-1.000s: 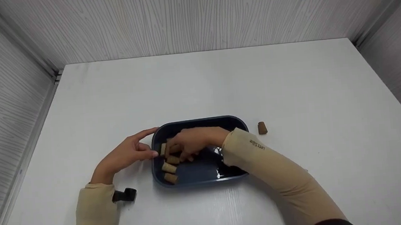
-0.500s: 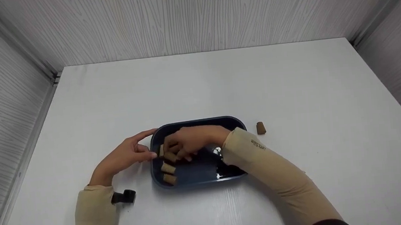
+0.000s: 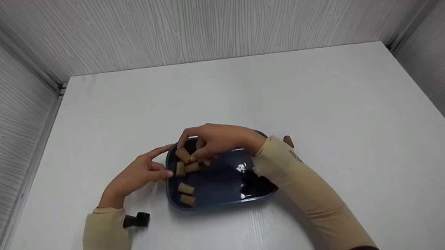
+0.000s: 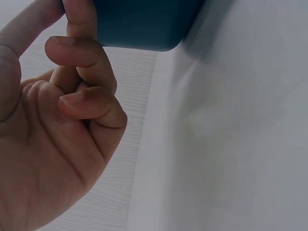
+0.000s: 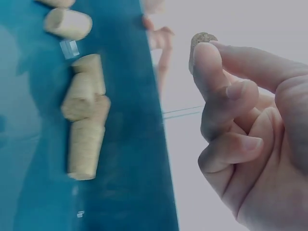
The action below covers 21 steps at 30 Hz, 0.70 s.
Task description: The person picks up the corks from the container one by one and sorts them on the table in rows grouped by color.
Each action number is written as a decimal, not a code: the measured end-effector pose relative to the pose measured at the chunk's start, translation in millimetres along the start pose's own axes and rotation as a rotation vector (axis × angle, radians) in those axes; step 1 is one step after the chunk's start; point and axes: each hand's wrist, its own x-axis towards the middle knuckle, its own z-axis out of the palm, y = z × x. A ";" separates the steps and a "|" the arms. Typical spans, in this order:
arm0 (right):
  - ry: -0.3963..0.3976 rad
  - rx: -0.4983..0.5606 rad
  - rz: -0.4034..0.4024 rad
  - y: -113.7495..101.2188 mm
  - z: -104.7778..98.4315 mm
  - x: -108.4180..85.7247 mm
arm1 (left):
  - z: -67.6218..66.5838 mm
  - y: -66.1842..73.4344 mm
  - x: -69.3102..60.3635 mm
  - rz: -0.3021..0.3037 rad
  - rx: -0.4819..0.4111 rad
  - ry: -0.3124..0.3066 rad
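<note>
The right hand (image 3: 219,138) pinches a brown, tapered cork stopper (image 3: 183,155) at its fingertips over the dark-blue, rounded-rectangular tray (image 3: 217,189); its long axis seems to run from index finger to thumb. Nearer the person from those fingers lie other brown corks (image 3: 186,189). The left hand (image 3: 139,173), thumb and index spread, touches the tray's left side. Rightward, beyond the sleeve (image 3: 298,178), one loose cork (image 3: 288,141) sits on the tabletop (image 3: 348,103).

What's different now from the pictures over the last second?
The right hand has lifted up from the middle of the tray toward its far side, now plainly pinching a cork. The left hand stays at the tray's left end; the two nearest corks and the loose cork outside haven't moved.
</note>
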 end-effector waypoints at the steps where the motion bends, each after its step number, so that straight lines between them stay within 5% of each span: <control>1: 0.010 0.004 0.001 -1.7 -1.9 -1.7 | -0.2 0.2 0.1 -0.005 0.004 0.000; 21: 0.167 -0.062 -0.103 -30.0 -36.6 -50.6 | -0.1 6.5 9.2 -0.031 0.031 0.005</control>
